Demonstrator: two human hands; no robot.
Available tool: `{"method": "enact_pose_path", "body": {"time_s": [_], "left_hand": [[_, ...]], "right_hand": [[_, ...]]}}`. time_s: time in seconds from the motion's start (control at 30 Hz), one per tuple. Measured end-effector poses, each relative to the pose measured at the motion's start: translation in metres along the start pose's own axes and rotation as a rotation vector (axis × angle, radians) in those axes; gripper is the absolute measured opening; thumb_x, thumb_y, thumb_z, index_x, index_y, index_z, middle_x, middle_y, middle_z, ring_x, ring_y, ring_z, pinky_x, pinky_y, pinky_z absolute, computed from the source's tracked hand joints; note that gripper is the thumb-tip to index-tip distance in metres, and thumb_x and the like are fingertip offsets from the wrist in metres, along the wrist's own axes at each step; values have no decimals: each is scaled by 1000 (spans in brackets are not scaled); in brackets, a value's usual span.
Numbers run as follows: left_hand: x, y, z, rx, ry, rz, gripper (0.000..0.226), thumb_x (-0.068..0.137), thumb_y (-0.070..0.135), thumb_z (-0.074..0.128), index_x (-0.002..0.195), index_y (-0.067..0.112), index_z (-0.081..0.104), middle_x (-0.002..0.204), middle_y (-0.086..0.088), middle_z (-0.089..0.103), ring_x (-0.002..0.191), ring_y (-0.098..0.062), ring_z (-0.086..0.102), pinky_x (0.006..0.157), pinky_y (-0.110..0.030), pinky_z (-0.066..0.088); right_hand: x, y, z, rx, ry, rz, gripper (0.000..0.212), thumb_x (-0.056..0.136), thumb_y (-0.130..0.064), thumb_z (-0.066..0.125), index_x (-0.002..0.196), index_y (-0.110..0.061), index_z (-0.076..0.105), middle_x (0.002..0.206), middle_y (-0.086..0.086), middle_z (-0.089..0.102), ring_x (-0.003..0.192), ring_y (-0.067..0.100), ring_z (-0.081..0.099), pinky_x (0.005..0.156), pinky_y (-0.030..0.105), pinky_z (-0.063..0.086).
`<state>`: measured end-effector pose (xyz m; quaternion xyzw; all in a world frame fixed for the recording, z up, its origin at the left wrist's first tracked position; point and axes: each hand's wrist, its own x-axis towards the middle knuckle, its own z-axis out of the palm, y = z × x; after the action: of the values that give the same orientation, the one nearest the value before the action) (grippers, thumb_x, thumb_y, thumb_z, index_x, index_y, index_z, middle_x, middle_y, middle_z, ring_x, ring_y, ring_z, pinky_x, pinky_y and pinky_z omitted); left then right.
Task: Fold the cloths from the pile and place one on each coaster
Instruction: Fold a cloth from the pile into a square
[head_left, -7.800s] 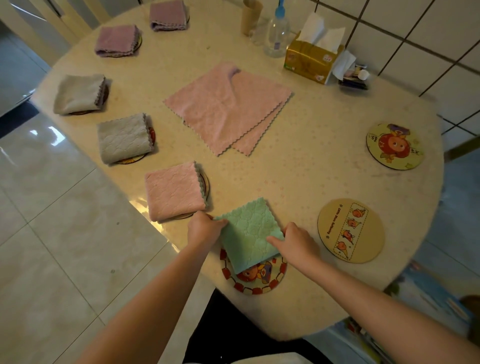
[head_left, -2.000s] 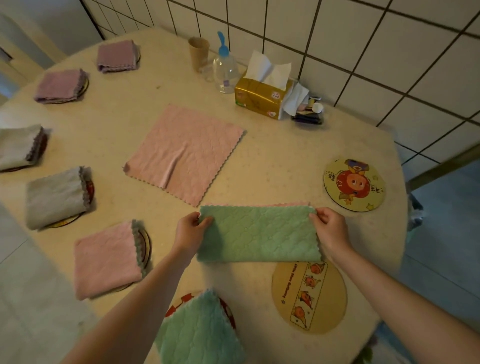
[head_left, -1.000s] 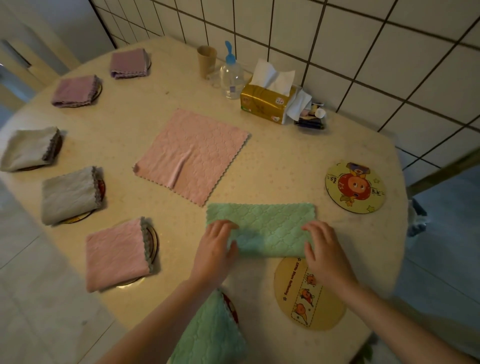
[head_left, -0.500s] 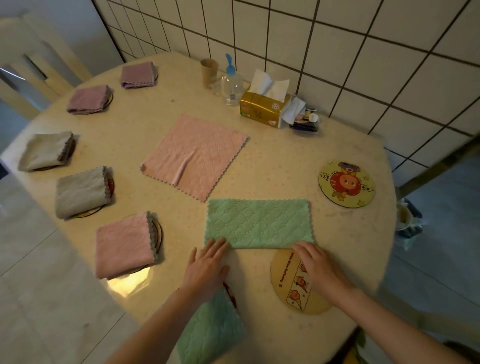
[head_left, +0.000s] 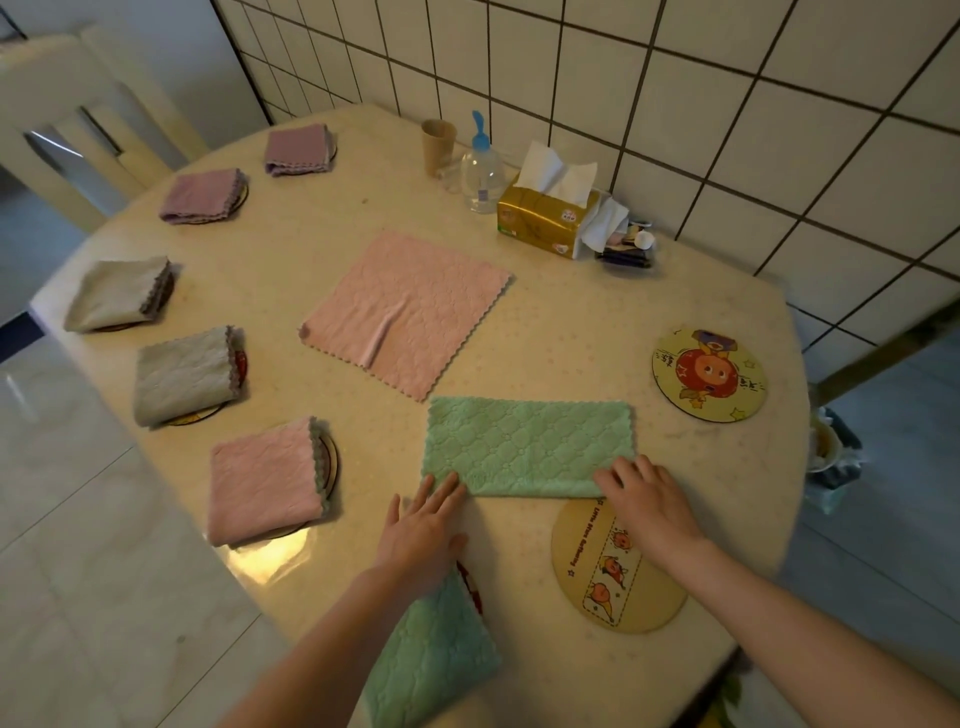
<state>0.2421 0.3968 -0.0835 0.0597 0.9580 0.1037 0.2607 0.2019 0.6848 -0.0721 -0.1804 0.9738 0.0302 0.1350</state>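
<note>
A: Green cloth (head_left: 530, 447), folded once into a strip, lies on the table (head_left: 571, 322) beside the bare coaster (head_left: 615, 566). Left hand (head_left: 423, 530) flat, fingers straight on its near corner; right hand (head_left: 647, 499) curled on the other.

B: Risk?

A: Probably slipping layers, giving a crooked fold. Whether the right hand pinches is unclear.

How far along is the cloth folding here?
Done: six folded cloths sit on coasters, from the purple pair at the far left round to the green one nearest the person. In hand: the left hand and right hand rest on the near edge of a half-folded green cloth. Left: fold it again, fold the flat pink cloth, and cover the two bare coasters.
</note>
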Motion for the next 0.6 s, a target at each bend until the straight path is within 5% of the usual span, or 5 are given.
{"method": "enact_pose_path", "body": {"time_s": [0.2,0.4,0.6], "left_hand": [[2,-2,0,-15,60,7,60,99,35,37,153,29,9,160,14,-3,148,-16,-5,118,-45,2],[10,-13,-1,-26,117,62,57,99,40,38,151,28,18,160,13,7,148,-13,-2,118,-43,-1],[-9,46,1,-19,133,254,82,89,42,56,152,35,4,160,12,4,148,-14,-5,118,-42,-5]], "right_hand": [[4,8,-4,6,125,-33,45,59,6,73,98,-15,62,90,0,63,85,22,57,76,34,48],[-41,-5,-16,241,193,-137,30,72,-1,64,92,-20,54,84,-9,56,72,9,55,67,28,52],[-85,-43,-13,378,204,-226,28,79,-9,58,106,-16,58,98,-3,60,84,12,59,69,25,54]]}}
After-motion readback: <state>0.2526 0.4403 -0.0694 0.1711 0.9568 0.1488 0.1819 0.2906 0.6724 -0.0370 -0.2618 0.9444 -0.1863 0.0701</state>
